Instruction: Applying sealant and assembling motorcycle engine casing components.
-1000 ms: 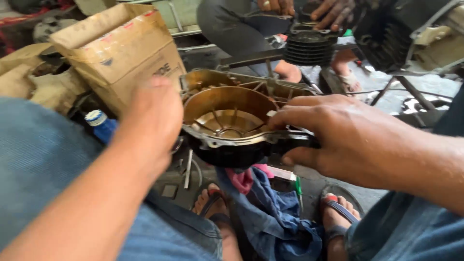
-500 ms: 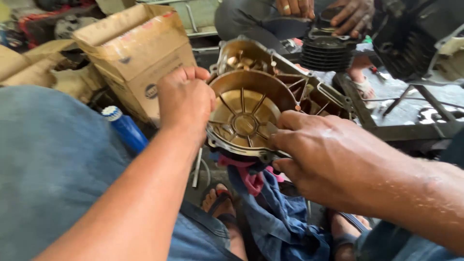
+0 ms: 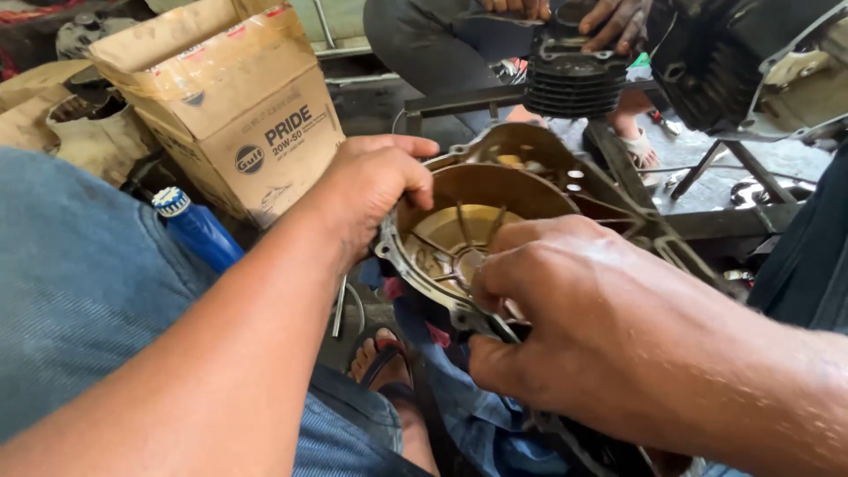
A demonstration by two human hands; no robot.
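I hold a round, oil-stained metal engine cover (image 3: 459,231) over my lap, its ribbed hollow inside facing up towards me. My left hand (image 3: 371,187) grips its left rim, thumb over the edge. On the near right rim sits my right hand (image 3: 565,309), fingers curled over the edge and reaching into the hollow. A blue cloth (image 3: 468,397) hangs below the cover.
A brown cardboard box (image 3: 225,97) stands at the left, a blue bottle (image 3: 196,231) beside it. Behind the cover lies an open engine case (image 3: 565,168). Another person's hands (image 3: 609,19) rest on a finned cylinder (image 3: 574,81) at the top. A black engine (image 3: 733,62) sits top right.
The cover has tilted and shifted right in my hands. My right hand has slid over the near rim into the hollow; my left hand stays on the left rim.
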